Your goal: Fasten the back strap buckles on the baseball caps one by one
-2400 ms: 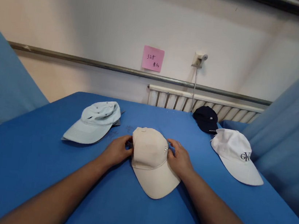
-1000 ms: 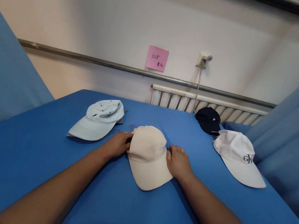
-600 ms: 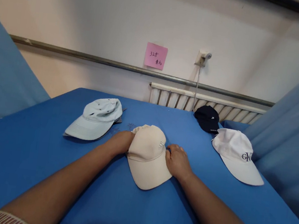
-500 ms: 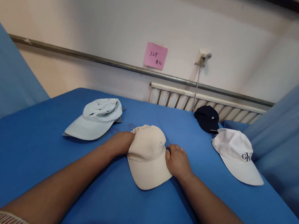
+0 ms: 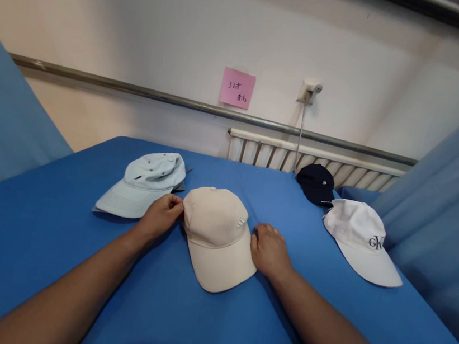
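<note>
The beige cap (image 5: 218,221) sits on the worktop (image 5: 32,259) between both hands, brim toward the person. The left hand (image 5: 162,215) pinches the cap's left edge. The right hand (image 5: 272,250) contacts the right side with fingers curled; whether it grips cannot be determined. The light blue cap (image 5: 153,173) lies just beyond the left hand; the white cap (image 5: 355,225) lies at right, well apart.

Beyond the left hand (image 5: 162,215) lies a pale blue cap (image 5: 146,181); past the right hand (image 5: 272,251) sits a white cap (image 5: 357,231) (dark letters on it), a navy cap (image 5: 315,183) just behind. Ahead of both hands, the wall (image 5: 180,30) bears a pink note (image 5: 237,88), a socket (image 5: 306,92) and a metal rail (image 5: 159,94), with a radiator (image 5: 272,152) below.
</note>
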A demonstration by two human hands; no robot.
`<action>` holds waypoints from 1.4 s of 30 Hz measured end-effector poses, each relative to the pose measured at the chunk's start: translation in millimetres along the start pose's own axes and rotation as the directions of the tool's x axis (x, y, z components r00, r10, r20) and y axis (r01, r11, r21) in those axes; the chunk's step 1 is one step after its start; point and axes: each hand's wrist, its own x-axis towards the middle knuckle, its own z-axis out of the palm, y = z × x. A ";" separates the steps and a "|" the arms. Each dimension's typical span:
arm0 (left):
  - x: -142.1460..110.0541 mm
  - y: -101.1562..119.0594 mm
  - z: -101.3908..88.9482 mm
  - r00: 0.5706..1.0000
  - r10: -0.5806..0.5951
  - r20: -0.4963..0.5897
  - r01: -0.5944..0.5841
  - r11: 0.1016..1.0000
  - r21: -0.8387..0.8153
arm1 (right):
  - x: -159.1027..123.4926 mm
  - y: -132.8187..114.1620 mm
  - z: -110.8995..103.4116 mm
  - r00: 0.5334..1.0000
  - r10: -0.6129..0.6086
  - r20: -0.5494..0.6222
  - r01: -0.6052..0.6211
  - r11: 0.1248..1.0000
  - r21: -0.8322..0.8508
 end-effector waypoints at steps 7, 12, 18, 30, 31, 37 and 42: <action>2.0 4.2 -13.5 0.996 0.057 0.073 -0.074 0.963 0.258 | 3.7 8.2 -0.4 1.000 0.002 -0.010 -0.002 1.000 0.023; 1.7 9.3 -16.0 0.994 0.066 0.091 -0.091 0.946 0.310 | 3.6 16.5 -12.7 0.995 0.098 0.027 -0.099 0.993 0.059; 5.0 10.6 -16.4 0.994 0.048 0.096 -0.077 0.938 0.337 | -33.1 14.8 -20.5 0.919 0.229 0.320 -0.355 0.833 0.425; 14.9 1.2 -15.1 0.995 0.071 0.072 -0.087 0.965 0.247 | -65.3 -38.7 -12.9 0.717 0.170 0.676 -0.536 -0.485 0.691; 15.3 0.5 -15.4 0.995 0.071 0.072 -0.086 0.969 0.232 | -61.3 -42.3 -10.2 0.718 0.203 0.666 -0.494 -0.525 0.693; 19.7 -12.8 -16.1 0.993 0.062 0.103 -0.073 0.992 0.104 | -39.9 -37.5 -4.2 0.752 0.314 0.580 -0.367 -0.532 0.763; 24.9 -28.8 -10.9 0.980 0.034 0.195 -0.042 0.999 0.034 | -13.6 1.6 -5.7 0.812 0.374 0.447 -0.218 -0.516 0.828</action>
